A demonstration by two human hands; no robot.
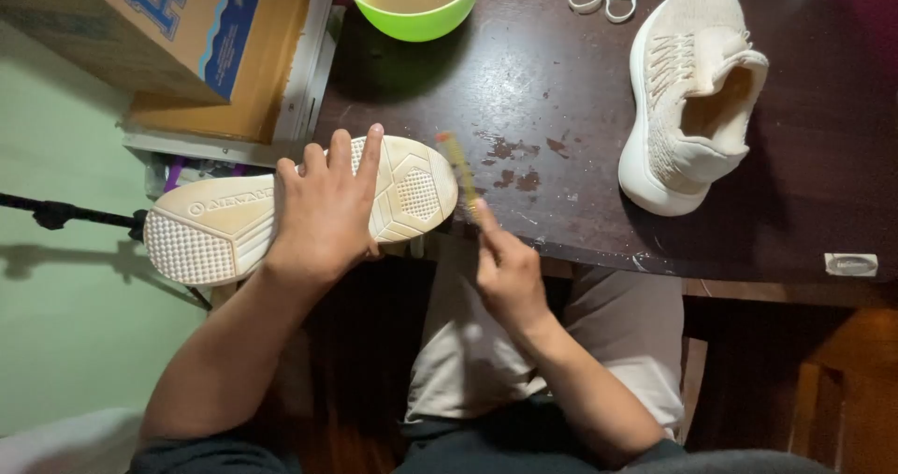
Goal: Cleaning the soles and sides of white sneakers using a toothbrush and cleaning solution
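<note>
Right hand [508,273] at six o'clock, pinching a blurred brush [458,175] aimed at the sole. Left hand [327,207], fingers spread, pressing the upturned shoe [224,221] at nine o'clock over the table [561,109] edge. Likely slip off that edge if pressed unevenly; green bowl [412,1] at twelve, second shoe [692,90] at two.

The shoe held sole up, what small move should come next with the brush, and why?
Probably bring the brush in the right hand onto the toe end of the sole: it sits blurred just beside that edge, while the left hand pins the shoe sole up.
</note>
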